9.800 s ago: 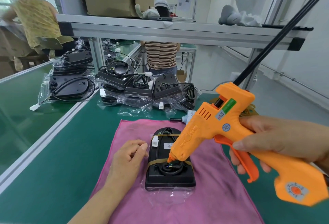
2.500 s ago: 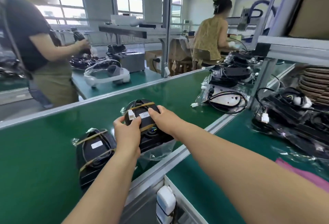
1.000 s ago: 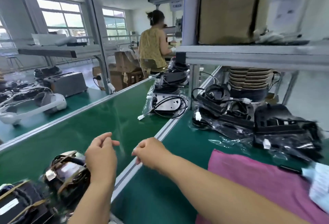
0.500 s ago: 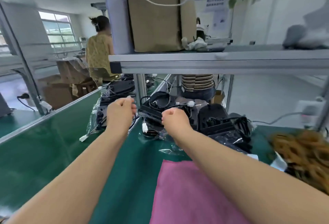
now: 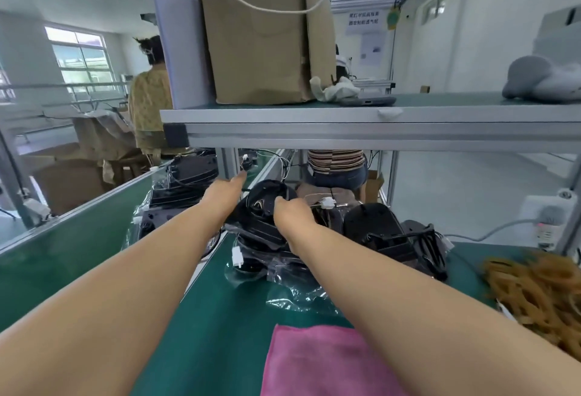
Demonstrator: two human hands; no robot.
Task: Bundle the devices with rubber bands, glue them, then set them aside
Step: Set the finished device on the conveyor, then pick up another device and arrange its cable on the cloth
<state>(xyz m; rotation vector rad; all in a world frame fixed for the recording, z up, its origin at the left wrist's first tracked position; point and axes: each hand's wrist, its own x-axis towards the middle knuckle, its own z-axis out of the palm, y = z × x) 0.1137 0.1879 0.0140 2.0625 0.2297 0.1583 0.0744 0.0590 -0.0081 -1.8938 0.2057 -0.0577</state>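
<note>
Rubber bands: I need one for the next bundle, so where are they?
Head view, lower right: the rubber bands lie heaped on the green table, right of the pink cloth and the black devices.

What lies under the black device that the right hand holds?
Under the black device lie more devices in clear bags and a white connector. The right hand hides some.

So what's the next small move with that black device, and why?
Probably lift the black device toward the pink cloth: the right hand curls on it, the left hand lies alongside, and rubber bands lie nearby.
</note>
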